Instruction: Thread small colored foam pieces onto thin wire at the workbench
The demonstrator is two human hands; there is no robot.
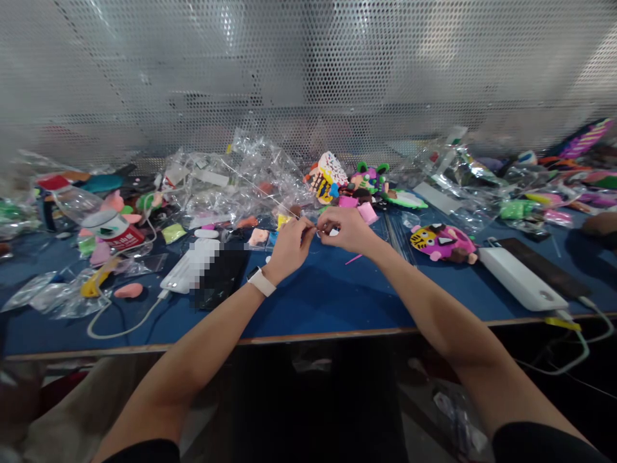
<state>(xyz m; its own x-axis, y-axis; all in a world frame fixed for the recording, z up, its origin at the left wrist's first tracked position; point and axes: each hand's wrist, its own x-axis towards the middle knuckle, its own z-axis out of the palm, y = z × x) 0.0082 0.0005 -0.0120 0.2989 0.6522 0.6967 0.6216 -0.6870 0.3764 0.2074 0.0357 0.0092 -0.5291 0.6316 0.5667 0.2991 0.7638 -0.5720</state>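
Note:
My left hand [292,245] and my right hand [351,229] meet above the middle of the blue table, their fingertips almost touching. Both are closed in a pinch; whatever sits between the fingers is too small to make out. A small white bit [333,233] shows at my right fingers. From my left fingers a thin pale line [263,191] runs up and left; I cannot tell whether it is held. Close by lie a yellow piece [282,220], a pink packet of clay [367,213] and a thin magenta strip [353,260]. My left wrist wears a watch with a pale band [263,281].
Behind are crumpled clear bags [250,173] and colourful clay figures [328,177]. A white power bank [190,265] with cable and a dark phone [224,276] lie left. Right are a purple-and-yellow clay piece [441,243], another white power bank [523,278] and someone's hand [600,228].

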